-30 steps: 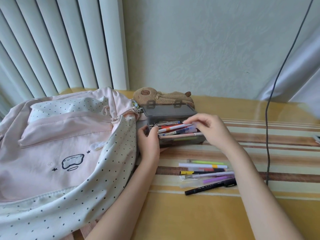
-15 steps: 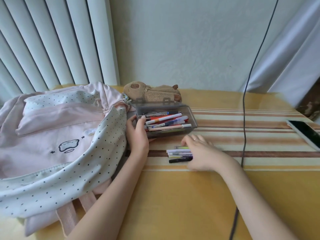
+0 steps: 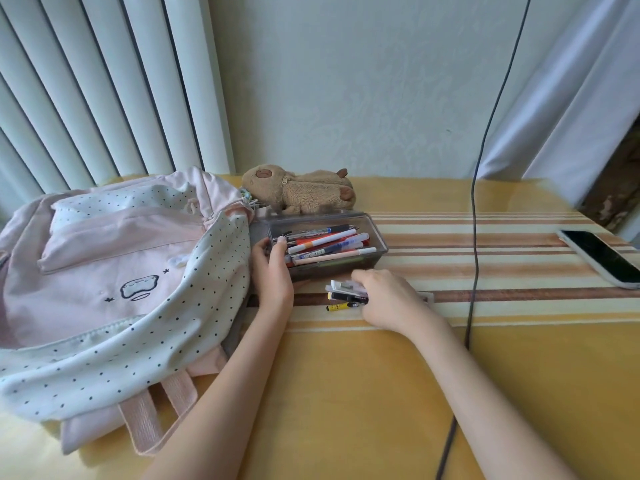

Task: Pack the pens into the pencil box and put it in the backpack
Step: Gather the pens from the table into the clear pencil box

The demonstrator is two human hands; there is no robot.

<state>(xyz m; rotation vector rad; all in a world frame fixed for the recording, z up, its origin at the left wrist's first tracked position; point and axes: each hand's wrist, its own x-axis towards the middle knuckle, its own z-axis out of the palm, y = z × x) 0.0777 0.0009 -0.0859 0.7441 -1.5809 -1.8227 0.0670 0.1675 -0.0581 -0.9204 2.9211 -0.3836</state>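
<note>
My left hand (image 3: 273, 268) clamps the near-left corner of the pencil box (image 3: 375, 249), thumb over the rim, so the open box does not slide while I load it. It already carries a layer of pens lying lengthwise. My right hand (image 3: 388, 297) is curled down over the loose pens (image 3: 344, 296) just in front of the box, fingers closing around the bundle; I cannot tell whether I have them all. Beyond my left hand lies the backpack (image 3: 114, 271), touching the box's left end, so that side is tight. Right of my right hand the table (image 3: 346, 393) is bare as far as the hanging cable (image 3: 474, 258), giving room to lift and swing.
</note>
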